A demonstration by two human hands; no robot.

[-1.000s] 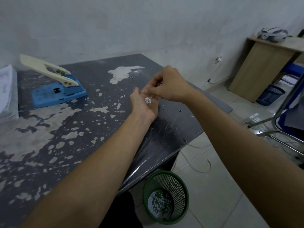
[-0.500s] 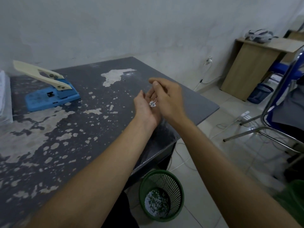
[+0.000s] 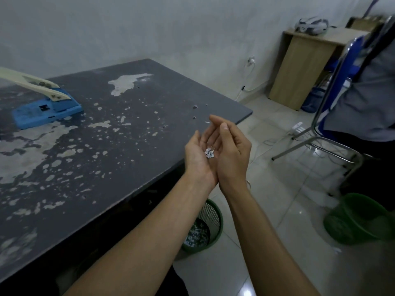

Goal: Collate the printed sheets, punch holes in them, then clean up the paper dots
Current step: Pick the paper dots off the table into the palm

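Observation:
A small heap of white paper dots (image 3: pixel 209 153) lies in the cupped palm of my left hand (image 3: pixel 199 155), held at the right edge of the dark, flaking table (image 3: pixel 132 129). My right hand (image 3: pixel 232 152) stands edge-on against the left one, fingers straight, walling in the dots and holding nothing. Below my forearms a green mesh wastebasket (image 3: pixel 210 221) stands on the floor with many white dots in its bottom. The blue hole punch (image 3: pixel 46 111) with a cream lever sits at the table's far left.
A blue metal-framed chair (image 3: pixel 333 99) with a grey garment over it stands to the right. A second green bin (image 3: pixel 361 218) is on the tiled floor by it. A wooden desk (image 3: pixel 299 67), cables and a power strip (image 3: pixel 298 128) are further back.
Both hands have moved right, from over the tabletop to its edge. My right hand stopped pinching at the palm and now stands flat beside it. The paper stack has left the view.

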